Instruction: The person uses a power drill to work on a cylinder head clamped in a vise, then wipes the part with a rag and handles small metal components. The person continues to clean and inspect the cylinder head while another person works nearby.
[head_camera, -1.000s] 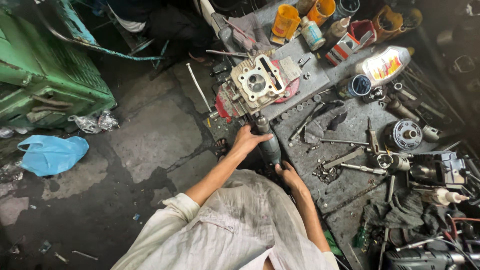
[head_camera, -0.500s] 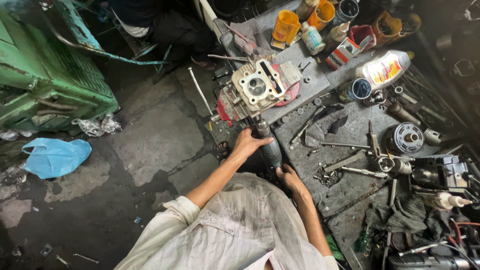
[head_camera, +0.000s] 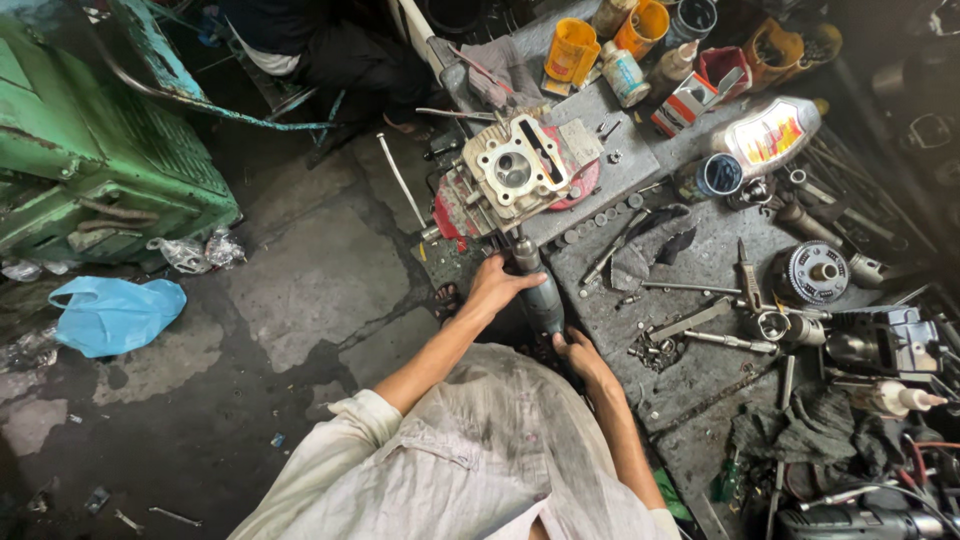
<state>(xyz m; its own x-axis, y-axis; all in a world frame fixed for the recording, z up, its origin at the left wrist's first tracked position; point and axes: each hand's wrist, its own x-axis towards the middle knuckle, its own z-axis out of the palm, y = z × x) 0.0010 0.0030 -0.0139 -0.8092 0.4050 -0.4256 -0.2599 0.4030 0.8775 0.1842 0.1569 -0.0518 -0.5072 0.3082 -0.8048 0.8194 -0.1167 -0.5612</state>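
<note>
A: Where's the power tool (head_camera: 541, 290)?
B: Upright under the engine block (head_camera: 515, 180), at the bench edge (head_camera: 600, 330). Left hand (head_camera: 495, 285) fingers curl round its upper body, steadying it; right hand (head_camera: 580, 352) closes on the base, seemingly pushing upward

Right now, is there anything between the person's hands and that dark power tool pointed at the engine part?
Nothing visible. The left hand grips the dark tool near its front, the right hand is at its rear end, and its tip meets the engine cylinder head at the bench edge.
</note>
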